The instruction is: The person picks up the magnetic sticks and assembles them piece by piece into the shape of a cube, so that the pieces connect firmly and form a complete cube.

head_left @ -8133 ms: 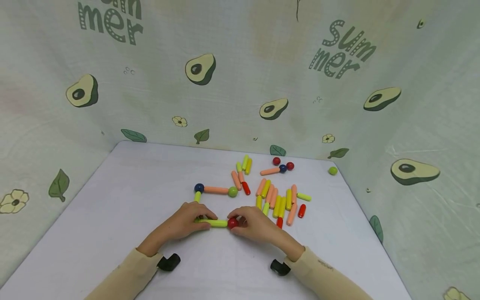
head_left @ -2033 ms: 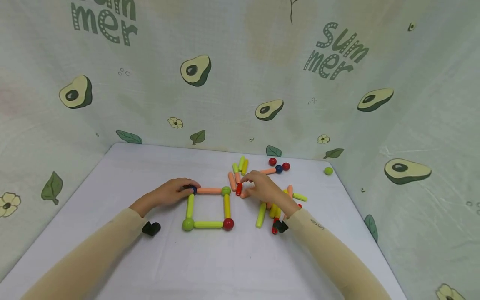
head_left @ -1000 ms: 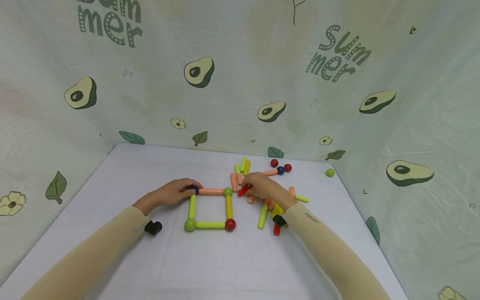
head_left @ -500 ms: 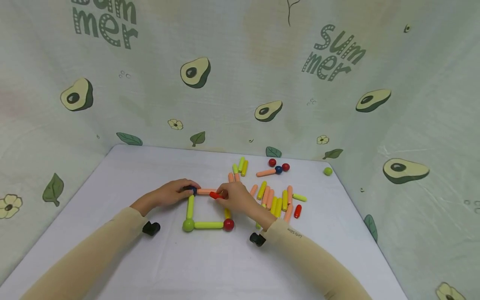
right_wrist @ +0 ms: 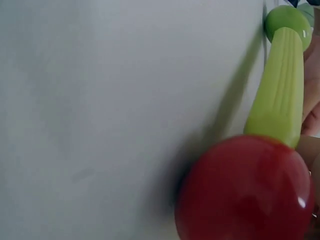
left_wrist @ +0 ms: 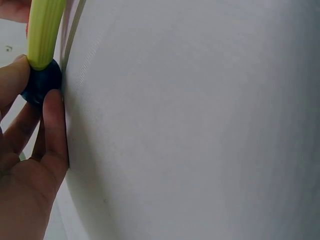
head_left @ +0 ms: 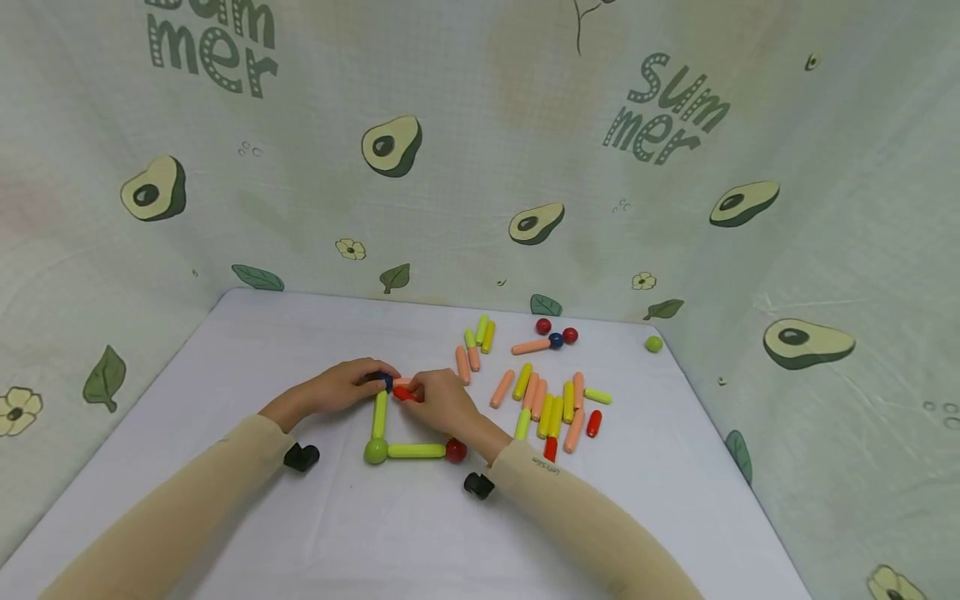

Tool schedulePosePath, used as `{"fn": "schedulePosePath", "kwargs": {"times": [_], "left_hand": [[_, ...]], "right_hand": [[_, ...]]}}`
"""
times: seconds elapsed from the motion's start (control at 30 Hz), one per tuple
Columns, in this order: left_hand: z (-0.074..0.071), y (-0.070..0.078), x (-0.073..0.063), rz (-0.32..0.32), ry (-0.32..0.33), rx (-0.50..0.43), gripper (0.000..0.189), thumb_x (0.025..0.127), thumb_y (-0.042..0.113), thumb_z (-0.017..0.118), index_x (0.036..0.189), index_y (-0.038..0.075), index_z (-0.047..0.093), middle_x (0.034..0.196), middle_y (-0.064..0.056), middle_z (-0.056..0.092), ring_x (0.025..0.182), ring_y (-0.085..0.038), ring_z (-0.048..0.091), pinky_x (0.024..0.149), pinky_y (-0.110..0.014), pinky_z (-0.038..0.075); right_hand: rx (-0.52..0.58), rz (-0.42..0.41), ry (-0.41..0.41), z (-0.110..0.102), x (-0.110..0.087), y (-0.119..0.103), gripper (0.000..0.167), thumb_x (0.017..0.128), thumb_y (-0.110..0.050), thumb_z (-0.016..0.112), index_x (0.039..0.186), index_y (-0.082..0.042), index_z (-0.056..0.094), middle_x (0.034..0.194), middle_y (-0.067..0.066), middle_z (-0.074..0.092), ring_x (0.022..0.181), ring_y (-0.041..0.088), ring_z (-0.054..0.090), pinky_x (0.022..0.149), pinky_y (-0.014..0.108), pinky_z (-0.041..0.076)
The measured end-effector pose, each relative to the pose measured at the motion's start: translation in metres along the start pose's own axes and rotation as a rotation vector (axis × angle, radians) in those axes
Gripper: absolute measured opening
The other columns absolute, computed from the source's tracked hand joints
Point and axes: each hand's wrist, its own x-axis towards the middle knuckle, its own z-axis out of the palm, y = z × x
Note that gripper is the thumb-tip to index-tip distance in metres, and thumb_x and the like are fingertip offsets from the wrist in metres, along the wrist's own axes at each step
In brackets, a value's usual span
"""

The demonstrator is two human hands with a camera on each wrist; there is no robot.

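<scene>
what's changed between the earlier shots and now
Since the first picture, the left hand has moved forward from the near lime stick to hold the square's blue ball. The right hand let go of the near red ball, picked up a short red stick and carried it left, towards the blue ball. The lone green ball stayed put.

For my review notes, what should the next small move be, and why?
Probably bring the red stick in the right hand to the blue ball: its free end points that way, close by, and the left hand pinches that ball.
</scene>
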Motion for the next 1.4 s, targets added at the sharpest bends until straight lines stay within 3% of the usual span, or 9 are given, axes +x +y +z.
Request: {"fn": "schedulePosePath", "kwargs": {"times": [0.23, 0.5, 0.7, 0.83, 1.03, 1.27, 1.4], "left_hand": [[0.001, 0.003, 0.0, 0.034, 0.006, -0.017, 0.03, 0.111, 0.023, 0.059, 0.14, 0.02, 0.066, 0.136, -0.002, 0.067, 0.132, -0.031, 0.058, 0.115, -0.06, 0.043], [0.008, 0.009, 0.004, 0.027, 0.05, 0.014, 0.03, 0.11, 0.02, 0.06, 0.139, 0.017, 0.067, 0.132, -0.004, 0.068, 0.127, -0.029, 0.061, 0.112, -0.058, 0.046], [0.014, 0.007, 0.006, 0.016, 0.077, 0.045, 0.029, 0.109, 0.021, 0.062, 0.137, 0.015, 0.068, 0.131, -0.005, 0.069, 0.124, -0.028, 0.062, 0.109, -0.056, 0.049], [0.015, 0.01, 0.006, 0.036, 0.079, 0.039, 0.028, 0.109, 0.017, 0.062, 0.137, 0.016, 0.066, 0.132, -0.006, 0.068, 0.126, -0.029, 0.062, 0.108, -0.056, 0.05], [0.018, 0.023, 0.008, 0.105, 0.062, 0.083, 0.021, 0.103, 0.018, 0.07, 0.124, 0.019, 0.072, 0.122, -0.002, 0.068, 0.116, -0.025, 0.062, 0.104, -0.053, 0.051], [0.02, 0.025, 0.013, 0.075, 0.075, 0.15, 0.019, 0.1, 0.02, 0.075, 0.118, 0.021, 0.077, 0.115, 0.0, 0.067, 0.112, -0.022, 0.063, 0.104, -0.052, 0.051], [0.02, 0.027, 0.013, 0.105, 0.079, 0.144, 0.017, 0.099, 0.021, 0.076, 0.115, 0.02, 0.077, 0.114, -0.002, 0.067, 0.11, -0.024, 0.063, 0.101, -0.054, 0.051]], "right_hand": [[0.01, 0.005, -0.005, 0.006, 0.004, -0.002, 0.02, 0.098, -0.023, 0.078, 0.11, -0.008, 0.08, 0.081, -0.005, 0.07, 0.066, 0.004, 0.056, 0.061, 0.016, 0.046], [0.029, 0.007, -0.008, 0.006, 0.003, 0.005, 0.022, 0.098, -0.024, 0.078, 0.114, -0.009, 0.08, 0.092, -0.004, 0.076, 0.075, 0.003, 0.059, 0.068, 0.017, 0.049], [0.052, 0.018, -0.02, 0.003, -0.002, 0.009, 0.021, 0.099, -0.022, 0.077, 0.115, -0.009, 0.08, 0.086, -0.004, 0.072, 0.072, 0.005, 0.057, 0.065, 0.018, 0.047], [0.069, 0.02, -0.046, 0.001, -0.005, 0.01, 0.022, 0.098, -0.015, 0.076, 0.118, -0.008, 0.079, 0.092, -0.003, 0.075, 0.078, 0.005, 0.06, 0.071, 0.019, 0.05], [0.117, 0.022, -0.035, -0.002, -0.008, 0.012, 0.021, 0.097, -0.013, 0.078, 0.118, -0.009, 0.08, 0.1, -0.001, 0.078, 0.085, 0.004, 0.066, 0.076, 0.019, 0.054], [0.152, 0.006, -0.007, -0.002, -0.009, 0.013, 0.019, 0.098, -0.013, 0.078, 0.117, -0.009, 0.08, 0.097, -0.001, 0.078, 0.081, 0.003, 0.064, 0.073, 0.019, 0.054], [0.169, -0.003, 0.006, -0.001, -0.01, 0.013, 0.022, 0.097, -0.012, 0.077, 0.119, -0.009, 0.08, 0.099, 0.0, 0.079, 0.081, 0.002, 0.064, 0.072, 0.018, 0.053]]}}
